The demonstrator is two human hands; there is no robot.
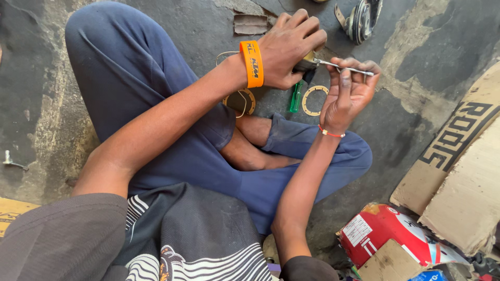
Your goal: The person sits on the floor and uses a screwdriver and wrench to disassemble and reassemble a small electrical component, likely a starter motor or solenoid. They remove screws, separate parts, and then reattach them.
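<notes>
- Two hands at work above the concrete floor (208, 31), near its far edge, in front of crossed legs in blue trousers (156, 104).
- Left hand (291, 49), one orange wristband (252, 63) on the wrist, curled shut around one small metal part (307, 61), mostly hidden under the fingers.
- Right hand (348, 88), one thin red thread band on the wrist, fingers pinched closed on one slim metal rod (346, 68); rod lying level, its left end touching the small metal part.
- Two flat tan ring gaskets on the floor below the hands: one (312, 100) just beside the right hand, one (242, 101) partly behind the left forearm.
- One green-handled tool (296, 97) between the two rings, upright in the view.
- One round metal piece (360, 20) at the far edge of the floor, well apart from the rings.
- One small bolt-like piece (11, 161) at the left edge.
- Cardboard sheets (458, 171) at the right edge; one red and white container (388, 231) in the near right corner.
</notes>
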